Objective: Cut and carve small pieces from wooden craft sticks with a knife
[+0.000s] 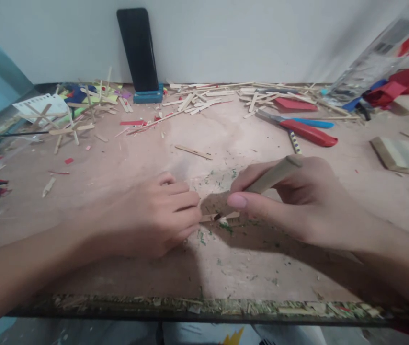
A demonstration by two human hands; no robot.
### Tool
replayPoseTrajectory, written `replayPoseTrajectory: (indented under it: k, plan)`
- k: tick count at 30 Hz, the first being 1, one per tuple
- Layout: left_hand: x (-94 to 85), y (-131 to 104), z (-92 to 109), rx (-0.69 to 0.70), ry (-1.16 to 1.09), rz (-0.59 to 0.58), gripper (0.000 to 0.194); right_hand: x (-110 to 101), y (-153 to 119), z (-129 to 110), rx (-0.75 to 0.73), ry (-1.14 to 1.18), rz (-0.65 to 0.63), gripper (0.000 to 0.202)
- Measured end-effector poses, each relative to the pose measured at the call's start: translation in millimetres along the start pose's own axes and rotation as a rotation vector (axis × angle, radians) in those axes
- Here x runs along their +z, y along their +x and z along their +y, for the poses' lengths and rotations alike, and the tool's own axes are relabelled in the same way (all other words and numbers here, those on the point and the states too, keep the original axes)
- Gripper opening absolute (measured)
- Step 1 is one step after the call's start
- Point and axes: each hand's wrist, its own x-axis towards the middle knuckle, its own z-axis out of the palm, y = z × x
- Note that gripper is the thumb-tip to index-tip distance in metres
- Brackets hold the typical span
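My right hand (294,201) is closed round the thick tan-grey handle of a carving knife (272,176), tilted with its upper end toward the right. Its small dark tip touches a thin wooden craft stick (208,218) lying on the tabletop. Fingers curled, my left hand (161,215) presses down on the stick's left end, which is hidden beneath them. A pale sliver lifts near the tip. Green crumbs (228,227) are scattered around the stick.
Behind the hands lies a loose craft stick (193,152). A black phone (138,48) stands in a blue holder (148,95). Stick scraps (204,99) line the back wall. At right are a red-handled knife (308,132), a wood block (402,155) and a clear plastic container (366,62).
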Motion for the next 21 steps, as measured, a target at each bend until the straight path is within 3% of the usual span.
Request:
replayPoseTrajectory:
  k: [21]
  plan:
    - [7.9, -3.6, -2.1, -0.033, -0.129, 0.032, 0.027, 0.8, 0.6, 2.1, 0.025, 0.002, -0.044, 0.035]
